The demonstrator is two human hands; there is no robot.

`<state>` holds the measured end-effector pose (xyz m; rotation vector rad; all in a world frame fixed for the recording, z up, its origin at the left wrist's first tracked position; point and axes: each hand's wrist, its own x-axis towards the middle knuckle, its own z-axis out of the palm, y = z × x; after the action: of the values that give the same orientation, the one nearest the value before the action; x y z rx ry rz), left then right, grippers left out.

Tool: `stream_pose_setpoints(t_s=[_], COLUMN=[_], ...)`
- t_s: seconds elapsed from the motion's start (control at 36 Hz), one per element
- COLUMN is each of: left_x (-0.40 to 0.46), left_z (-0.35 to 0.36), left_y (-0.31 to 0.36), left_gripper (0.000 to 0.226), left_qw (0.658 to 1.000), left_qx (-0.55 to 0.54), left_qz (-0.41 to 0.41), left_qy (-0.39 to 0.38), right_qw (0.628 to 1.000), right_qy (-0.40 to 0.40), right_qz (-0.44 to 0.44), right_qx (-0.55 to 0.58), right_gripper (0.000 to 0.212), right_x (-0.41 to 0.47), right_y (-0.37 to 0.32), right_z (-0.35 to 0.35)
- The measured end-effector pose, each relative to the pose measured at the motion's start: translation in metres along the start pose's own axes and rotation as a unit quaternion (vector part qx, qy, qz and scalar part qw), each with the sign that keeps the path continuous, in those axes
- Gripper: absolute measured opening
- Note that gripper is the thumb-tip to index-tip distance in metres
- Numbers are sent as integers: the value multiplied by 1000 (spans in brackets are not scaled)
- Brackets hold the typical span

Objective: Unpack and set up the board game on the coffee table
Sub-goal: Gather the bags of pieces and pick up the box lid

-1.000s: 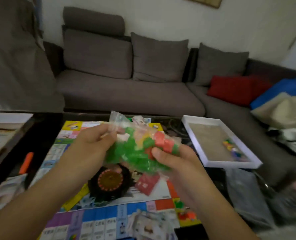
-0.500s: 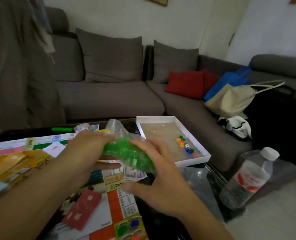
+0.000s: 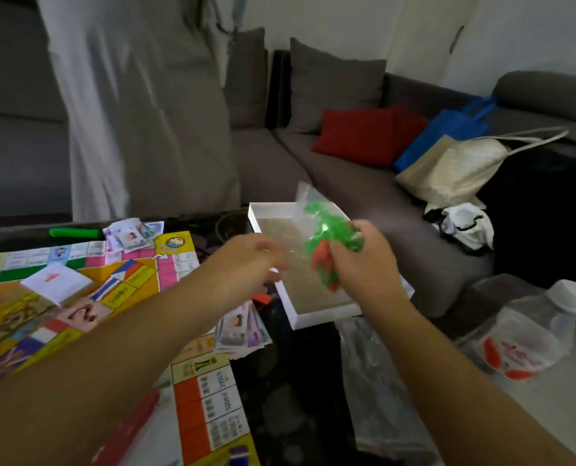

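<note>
My right hand [image 3: 364, 264] curls its fingers round the clear plastic bag of green and red pieces [image 3: 327, 243], holding it above the white cardboard box tray [image 3: 323, 317], probably for emptying. My left hand [image 3: 249, 264] is blurred beside the bag; I cannot tell its fingers' state.

One game board [image 3: 78, 314]; one white box tray [image 3: 313, 317]; one clear bag of green and red pieces [image 3: 327, 243]; two piles of paper money, far [image 3: 130, 232] and near [image 3: 241, 326]; one water bottle [image 3: 532, 334]; one red cushion [image 3: 364, 136].
</note>
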<state>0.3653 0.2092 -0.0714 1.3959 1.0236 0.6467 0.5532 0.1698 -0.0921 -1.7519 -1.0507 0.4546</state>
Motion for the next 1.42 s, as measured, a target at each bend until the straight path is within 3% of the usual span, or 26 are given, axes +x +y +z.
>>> stream_pose_setpoints(t_s=[0.06, 0.11, 0.25, 0.31, 0.36, 0.47, 0.53, 0.58, 0.75, 0.83, 0.92, 1.0, 1.08, 1.14, 1.19, 1.25, 1.28, 1.33, 1.42], left_x=[9, 15, 29, 33, 35, 40, 41, 42, 42, 41, 38, 29, 24, 22, 21, 21, 21, 18, 10], left_z=[5, 10, 23, 23, 22, 20, 18, 17, 18, 16, 14, 14, 16, 18, 18, 17, 15, 11, 1], left_y=[-13, -24, -48, -52, -53, -54, -54, -56, -61, -59, -56, -53, -53, -52, -49, -46, -46, -43, -35], left_gripper=[32, 41, 48, 46, 40, 36, 42, 48, 43, 35, 38, 49, 40, 37, 39, 45, 48, 49, 42], left_qw=[970, 907, 815, 798, 793, 774, 771, 774, 782, 793, 809, 808, 807, 805, 807, 811, 814, 824, 840], left_qx=[216, 380, 518, 544, 549, 566, 562, 556, 548, 530, 516, 510, 510, 515, 515, 514, 512, 501, 486], left_qz=[94, 147, 166, 166, 173, 197, 207, 211, 203, 209, 200, 197, 204, 196, 188, 178, 173, 167, 181], left_qy=[-58, -107, -200, -200, -196, -202, -214, -216, -217, -214, -200, -218, -218, -220, -221, -217, -215, -205, -158], right_qw=[999, 996, 967, 948, 929, 879, 866, 872, 919, 909, 875, 890, 912, 912, 859, 751, 725, 704, 724], right_qy=[40, 68, 145, 156, 129, -90, -114, -71, 27, 11, -84, -127, -58, -77, -179, -292, -319, -333, -309], right_qz=[25, 24, -39, -59, -67, 12, 15, -26, -68, -115, -142, -103, -163, -186, -218, -239, -216, -196, -197], right_qx=[-14, -56, -207, -271, -340, -468, -487, -484, -388, -399, -455, -426, -372, -358, -426, -541, -570, -595, -584], right_gripper=[31, 31, 34, 43, 47, 63, 63, 58, 37, 35, 22, 40, 47, 50, 56, 59, 60, 60, 60], right_x=[32, 57, 118, 133, 143, 149, 144, 143, 123, 80, 35, 23, 37, 45, 52, 55, 56, 57, 52], right_y=[4, 0, 3, 6, 13, 39, 48, 50, 35, 21, 27, 39, 47, 51, 61, 73, 76, 74, 68], right_z=[4, 7, 22, 26, 31, 42, 43, 40, 38, 39, 42, 37, 33, 34, 39, 44, 45, 46, 46])
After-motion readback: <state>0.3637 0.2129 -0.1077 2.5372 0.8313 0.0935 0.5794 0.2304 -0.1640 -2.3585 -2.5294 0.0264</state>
